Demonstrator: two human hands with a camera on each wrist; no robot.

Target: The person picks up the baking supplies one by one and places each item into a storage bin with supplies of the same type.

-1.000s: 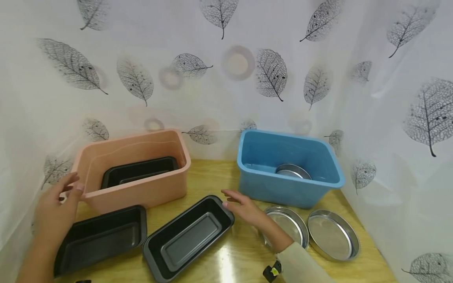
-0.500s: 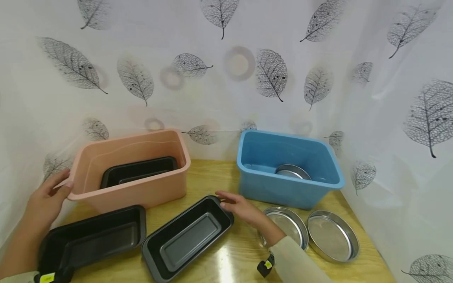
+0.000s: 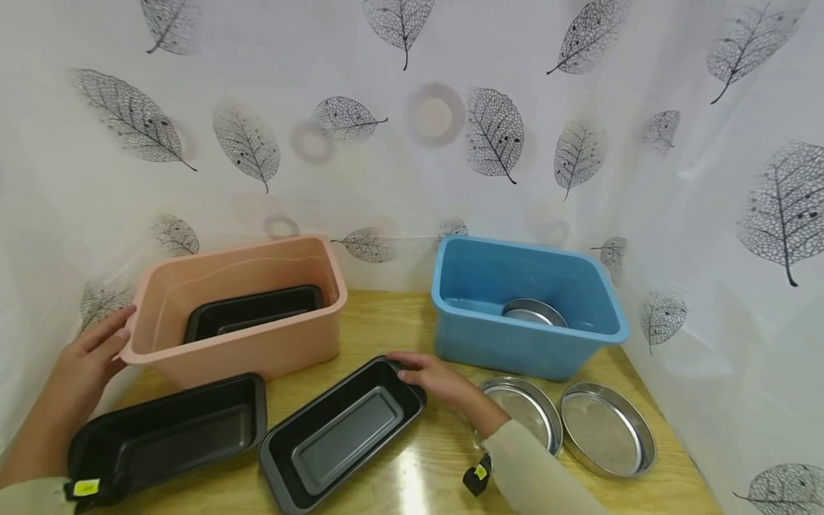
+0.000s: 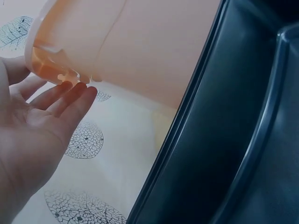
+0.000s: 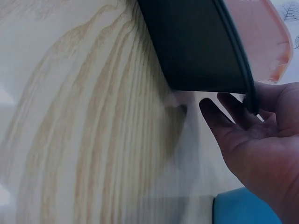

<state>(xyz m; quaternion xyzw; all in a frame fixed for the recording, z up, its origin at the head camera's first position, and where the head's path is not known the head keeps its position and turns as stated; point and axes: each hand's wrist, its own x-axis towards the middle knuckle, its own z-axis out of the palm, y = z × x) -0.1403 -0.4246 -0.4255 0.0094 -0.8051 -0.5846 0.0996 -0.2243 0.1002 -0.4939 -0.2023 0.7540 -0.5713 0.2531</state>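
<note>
At the far left of the head view, my left hand [image 3: 84, 365] grips the end rim of a pink plastic bin [image 3: 251, 350]. In the left wrist view several fingers [image 4: 77, 100] reach under that rim; the thumb's tip is hidden. My right hand [image 3: 434, 375] holds the far end of a dark loaf pan [image 3: 347, 433], thumb over its rim and fingers below, as the right wrist view shows. A second loaf pan [image 3: 187, 436] lies in front of the bin, partly behind my left wrist. Another loaf pan [image 3: 254, 311] sits inside the pink bin.
A blue bin [image 3: 508, 347] stands at the back right with a round metal pan [image 3: 534, 312] in it. Two more round pans, a left one [image 3: 524, 411] and a right one [image 3: 605, 429], lie before it on the wooden table [image 3: 380, 322]. A leaf-patterned curtain [image 3: 399, 193] hangs behind.
My left hand has moved left and down onto the pink bin's end rim. My right hand has shifted slightly left and closed on the loaf pan's end. Bins and pans stay about where they were.
</note>
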